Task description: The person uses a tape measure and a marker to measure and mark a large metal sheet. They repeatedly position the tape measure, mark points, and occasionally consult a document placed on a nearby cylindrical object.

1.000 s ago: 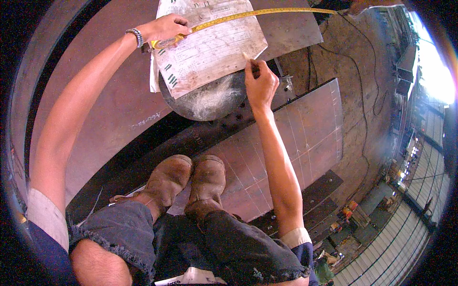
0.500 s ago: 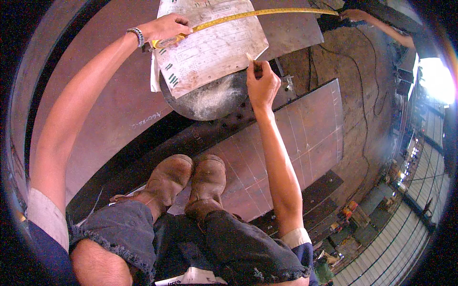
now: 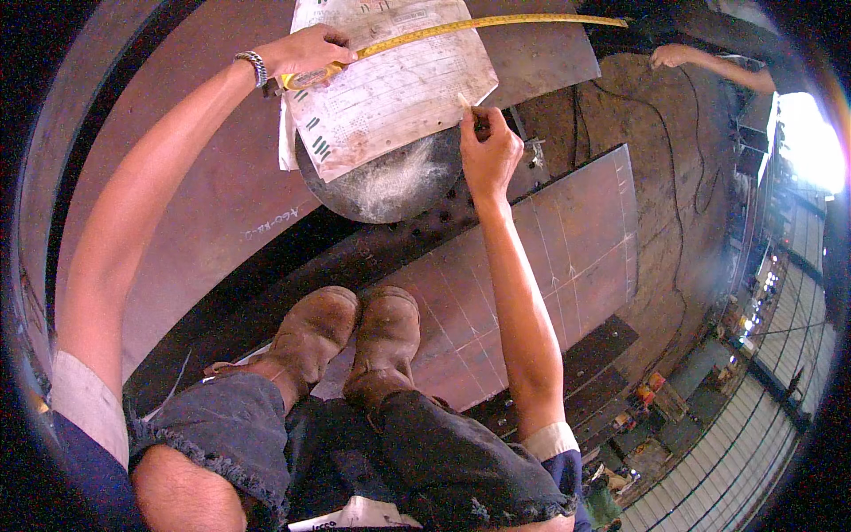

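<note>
Head view: my left hand (image 3: 308,53) is closed around the tape measure (image 3: 425,34), hiding part of its case; the yellow blade runs rightward over the papers (image 3: 399,102), beyond my right hand (image 3: 492,158). That right hand pinches a pale stick (image 3: 464,101), its lower end hidden by the fingers. Whether it touches paper, I cannot tell. The papers, between my hands, are cut off at the top and cover part of a dark rounded piece (image 3: 390,191). One other person's hand (image 3: 674,56) is past my right, apart from the blade. Two boots (image 3: 388,328) stand nearer me.
</note>
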Demonstrator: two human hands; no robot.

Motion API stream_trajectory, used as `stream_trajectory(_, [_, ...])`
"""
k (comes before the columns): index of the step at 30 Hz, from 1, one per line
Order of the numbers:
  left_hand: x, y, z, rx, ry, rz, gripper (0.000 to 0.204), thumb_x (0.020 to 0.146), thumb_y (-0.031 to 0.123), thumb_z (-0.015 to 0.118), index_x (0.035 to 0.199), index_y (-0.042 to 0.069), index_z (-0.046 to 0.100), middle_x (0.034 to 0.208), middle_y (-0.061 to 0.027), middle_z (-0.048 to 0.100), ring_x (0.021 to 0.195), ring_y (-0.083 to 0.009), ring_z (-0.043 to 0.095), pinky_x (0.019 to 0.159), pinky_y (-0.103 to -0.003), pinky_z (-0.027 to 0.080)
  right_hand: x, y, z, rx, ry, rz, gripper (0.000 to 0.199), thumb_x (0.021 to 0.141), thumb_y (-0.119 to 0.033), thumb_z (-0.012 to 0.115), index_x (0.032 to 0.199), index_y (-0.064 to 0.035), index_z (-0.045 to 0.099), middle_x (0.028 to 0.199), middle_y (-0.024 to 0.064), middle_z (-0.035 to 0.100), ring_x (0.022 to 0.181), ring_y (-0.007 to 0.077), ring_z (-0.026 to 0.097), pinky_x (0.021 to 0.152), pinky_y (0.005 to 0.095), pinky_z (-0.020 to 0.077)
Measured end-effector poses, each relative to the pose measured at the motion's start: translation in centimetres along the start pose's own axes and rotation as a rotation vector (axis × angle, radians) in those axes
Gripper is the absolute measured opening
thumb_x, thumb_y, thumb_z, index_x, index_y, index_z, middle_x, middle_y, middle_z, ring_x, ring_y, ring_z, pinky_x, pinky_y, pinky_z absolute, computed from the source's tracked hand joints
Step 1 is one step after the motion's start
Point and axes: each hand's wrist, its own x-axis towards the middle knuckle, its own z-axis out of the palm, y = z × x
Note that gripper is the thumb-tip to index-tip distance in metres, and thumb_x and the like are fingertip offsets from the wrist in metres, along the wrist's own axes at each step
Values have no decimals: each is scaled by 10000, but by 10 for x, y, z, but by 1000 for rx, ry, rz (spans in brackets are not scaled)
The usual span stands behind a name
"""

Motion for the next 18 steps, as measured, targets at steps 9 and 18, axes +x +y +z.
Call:
stream_trajectory(9, [4,-3,-2,-62,-78,-3,425,914,343,636,1056,-57,615,839,-53,640,680,-114,597,683,-303,523,-1,-6,-4,74,-34,93,198,862,-201,667,857,-4,645,802,195,693,734,375,673,679,435,509])
stream_trajectory(18, [1,1,-1,-99,-62,-45,469,911,339,650,1138,-67,591,821,-43,629,672,-112,588,681,-300,513,-1,-2,-4,70,-45,95,209,860,-208,666,844,-2,636,816,201,692,759,388,671,709,448,510])
